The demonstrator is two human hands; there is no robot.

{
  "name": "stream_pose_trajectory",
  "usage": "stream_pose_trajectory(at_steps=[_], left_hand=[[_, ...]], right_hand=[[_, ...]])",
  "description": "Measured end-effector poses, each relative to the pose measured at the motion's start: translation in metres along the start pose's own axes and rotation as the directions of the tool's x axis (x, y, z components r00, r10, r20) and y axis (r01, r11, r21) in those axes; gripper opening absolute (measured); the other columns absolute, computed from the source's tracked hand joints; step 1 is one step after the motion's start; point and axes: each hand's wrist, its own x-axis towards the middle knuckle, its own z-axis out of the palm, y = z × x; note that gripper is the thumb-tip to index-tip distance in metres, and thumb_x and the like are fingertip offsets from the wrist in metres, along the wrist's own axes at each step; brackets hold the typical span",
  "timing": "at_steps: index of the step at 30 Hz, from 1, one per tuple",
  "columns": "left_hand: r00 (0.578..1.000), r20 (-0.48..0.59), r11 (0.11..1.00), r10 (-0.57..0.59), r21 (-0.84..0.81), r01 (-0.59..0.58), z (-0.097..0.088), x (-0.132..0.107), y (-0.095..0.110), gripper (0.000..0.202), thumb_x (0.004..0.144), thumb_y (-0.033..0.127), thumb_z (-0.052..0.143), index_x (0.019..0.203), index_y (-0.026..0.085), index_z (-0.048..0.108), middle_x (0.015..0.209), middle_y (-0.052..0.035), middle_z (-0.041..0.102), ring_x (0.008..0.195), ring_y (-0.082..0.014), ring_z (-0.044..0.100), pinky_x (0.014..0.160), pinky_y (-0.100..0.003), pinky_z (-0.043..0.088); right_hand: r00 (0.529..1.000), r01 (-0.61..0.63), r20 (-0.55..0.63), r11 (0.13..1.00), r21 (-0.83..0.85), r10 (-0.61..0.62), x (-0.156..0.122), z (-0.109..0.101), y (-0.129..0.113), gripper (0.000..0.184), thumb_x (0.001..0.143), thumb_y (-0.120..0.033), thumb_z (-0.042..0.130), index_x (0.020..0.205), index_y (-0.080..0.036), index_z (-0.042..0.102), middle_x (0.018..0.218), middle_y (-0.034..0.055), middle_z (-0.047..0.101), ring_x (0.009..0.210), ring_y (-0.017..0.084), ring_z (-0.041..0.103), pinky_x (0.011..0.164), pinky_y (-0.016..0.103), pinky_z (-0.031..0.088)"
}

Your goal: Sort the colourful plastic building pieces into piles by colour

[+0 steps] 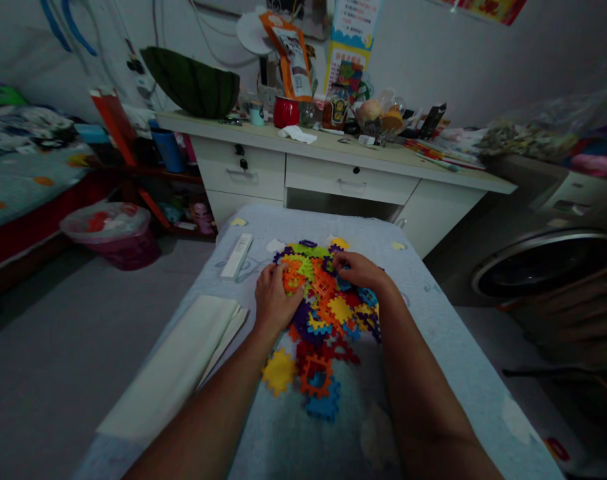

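A pile of plastic gear-edged building pieces [339,310] in orange, yellow, purple, blue, red and green lies on the cloth-covered table [433,373]. On the pile's left side, my left hand [276,300] is closed around an orange gear-edged piece [292,275], thumb toward me. At the pile's far right, my right hand [358,268] has its fingers bent together beside a purple piece [328,265]; what they pinch, if anything, is unclear. Nearer to me lie a yellow gear piece [279,372], an orange square frame [316,375] and a blue piece [324,403].
A folded pale cloth [183,360] and a narrow white box [237,257] lie along the table's left side. Behind stands a white desk [253,170] carrying a watermelon-shaped object [193,83] and clutter. A washing machine [528,227] is at right, a pink bin [116,240] at left.
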Motion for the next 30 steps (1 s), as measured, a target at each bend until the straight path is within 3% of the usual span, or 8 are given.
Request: stream_pose_trajectory(at_steps=[3,6,9,13,17,22,26,30], left_hand=[[1.000,0.000,1.000,0.009,-0.009,-0.009,-0.001,0.000,-0.002,0.050,0.078,0.034,0.064,0.124,0.018,0.052,0.126,-0.0144,0.049,0.125,-0.0326,0.046,0.109,-0.050,0.038],[1.000,-0.025,1.000,0.001,-0.021,-0.001,-0.001,0.001,-0.003,0.044,0.079,0.027,0.059,0.122,0.017,0.053,0.125,-0.0142,0.048,0.125,-0.0317,0.046,0.109,-0.050,0.037],[0.999,-0.053,0.999,-0.008,-0.042,0.006,-0.001,0.003,-0.005,0.040,0.081,0.023,0.055,0.120,0.016,0.053,0.125,-0.0143,0.048,0.126,-0.0307,0.045,0.110,-0.049,0.037],[0.996,-0.085,0.995,0.002,-0.102,-0.011,-0.001,0.004,-0.008,0.036,0.082,0.019,0.051,0.118,0.016,0.053,0.123,-0.0134,0.048,0.126,-0.0286,0.045,0.112,-0.047,0.037],[0.996,-0.089,0.987,0.006,-0.159,-0.020,-0.001,0.005,-0.008,0.037,0.082,0.017,0.049,0.119,0.017,0.052,0.123,-0.0133,0.049,0.125,-0.0275,0.046,0.112,-0.047,0.037],[0.998,-0.062,0.983,0.001,-0.185,-0.013,-0.003,0.005,-0.005,0.039,0.082,0.018,0.050,0.120,0.017,0.051,0.122,-0.0132,0.052,0.124,-0.0273,0.048,0.112,-0.047,0.037],[0.999,-0.027,0.980,-0.019,-0.200,0.014,-0.004,0.005,-0.004,0.040,0.082,0.022,0.054,0.122,0.019,0.050,0.125,-0.0127,0.052,0.125,-0.0278,0.048,0.111,-0.048,0.038],[0.999,-0.019,0.972,-0.045,-0.230,0.039,-0.003,0.004,-0.004,0.041,0.082,0.023,0.054,0.123,0.020,0.049,0.125,-0.0117,0.053,0.124,-0.0269,0.049,0.109,-0.047,0.040]], right_hand=[[0.991,-0.128,0.025,0.986,-0.105,0.131,-0.007,-0.016,0.010,0.018,0.069,-0.005,0.054,0.072,-0.020,0.065,0.068,-0.0008,0.062,0.065,0.014,0.053,0.064,0.026,0.040],[0.975,-0.214,0.013,0.955,-0.204,0.221,-0.012,-0.026,0.010,0.016,0.072,-0.007,0.057,0.074,-0.019,0.067,0.073,0.0017,0.066,0.067,0.015,0.056,0.066,0.026,0.042],[0.990,-0.129,0.025,0.975,-0.179,0.135,-0.010,-0.022,-0.003,0.020,0.076,-0.015,0.063,0.095,-0.019,0.070,0.099,0.0056,0.070,0.091,0.018,0.062,0.083,0.029,0.046],[0.994,0.014,0.108,0.991,-0.135,0.001,-0.003,0.002,-0.026,0.059,0.071,-0.020,0.074,0.127,-0.016,0.058,0.129,0.0116,0.057,0.116,0.022,0.054,0.102,0.034,0.040],[0.992,0.026,0.124,0.984,-0.178,-0.003,0.002,0.019,-0.038,0.045,0.069,-0.013,0.070,0.114,-0.015,0.062,0.116,0.0099,0.054,0.101,0.019,0.055,0.093,0.031,0.044],[0.991,0.105,0.094,0.985,-0.140,-0.092,0.003,0.015,-0.032,0.020,0.069,-0.010,0.065,0.087,-0.016,0.061,0.094,0.0036,0.054,0.089,0.017,0.051,0.083,0.027,0.041],[0.995,0.103,-0.014,0.994,0.049,-0.102,0.006,0.013,-0.029,0.008,0.075,-0.014,0.059,0.081,-0.018,0.056,0.082,-0.0001,0.054,0.080,0.015,0.050,0.077,0.027,0.041],[0.990,0.032,-0.137,0.944,0.327,0.014,0.013,0.022,-0.034,0.014,0.084,-0.025,0.051,0.097,-0.020,0.054,0.079,-0.0027,0.054,0.066,0.013,0.049,0.065,0.026,0.044]])
